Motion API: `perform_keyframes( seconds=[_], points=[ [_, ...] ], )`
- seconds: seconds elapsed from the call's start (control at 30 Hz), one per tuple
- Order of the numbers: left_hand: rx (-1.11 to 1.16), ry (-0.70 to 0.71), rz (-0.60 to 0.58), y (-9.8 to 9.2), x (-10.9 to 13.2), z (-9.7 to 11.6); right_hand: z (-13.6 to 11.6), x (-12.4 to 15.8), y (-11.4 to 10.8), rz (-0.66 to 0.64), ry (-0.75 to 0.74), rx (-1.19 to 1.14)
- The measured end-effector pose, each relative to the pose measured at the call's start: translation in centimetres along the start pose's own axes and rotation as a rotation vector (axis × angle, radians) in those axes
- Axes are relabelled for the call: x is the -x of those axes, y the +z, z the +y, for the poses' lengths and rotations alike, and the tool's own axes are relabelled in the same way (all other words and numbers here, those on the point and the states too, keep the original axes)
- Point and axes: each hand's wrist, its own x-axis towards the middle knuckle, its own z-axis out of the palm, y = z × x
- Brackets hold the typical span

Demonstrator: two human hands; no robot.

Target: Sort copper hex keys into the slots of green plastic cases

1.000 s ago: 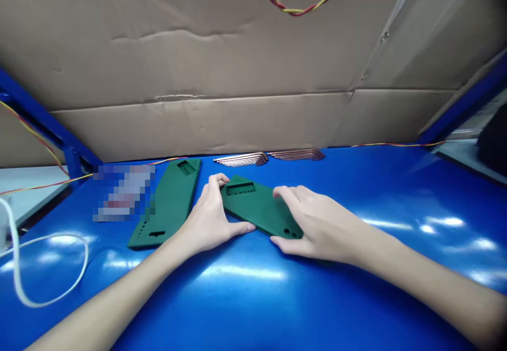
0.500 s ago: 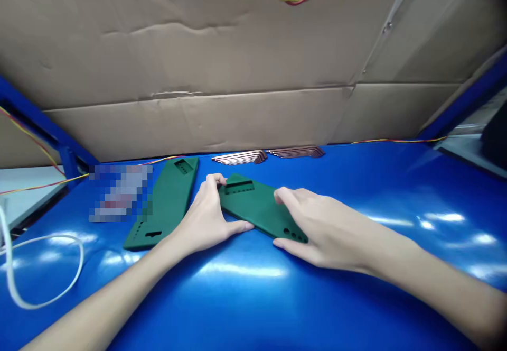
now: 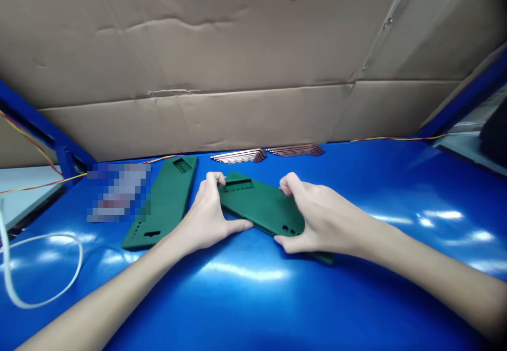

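Glare streaks on blue tabletop [image 3: 245,314]; upper right corner dark; left patch [image 3: 121,192] pixelated.

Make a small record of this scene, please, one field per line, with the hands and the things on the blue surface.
Left hand: holds the slotted end of a green holder
Right hand: holds its other end, near the round holes
Second green holder: lies left of the held one
Bent metal rods: two rows, near the cardboard
White cable: curved, far left
Blue surface: glossy

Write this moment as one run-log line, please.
left hand: holds green slotted holder, left end | right hand: holds its right end | left side: second green holder | behind: two hex-key sets
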Motion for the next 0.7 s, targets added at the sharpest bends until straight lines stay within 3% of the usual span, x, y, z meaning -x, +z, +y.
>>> perform_keyframes(
  seconds=[0.7],
  points=[
    [0.057,-0.017,0.014,0.05,-0.20,0.04,-0.69,-0.61,0.32,0.002,0.030,0.081]
  ],
)
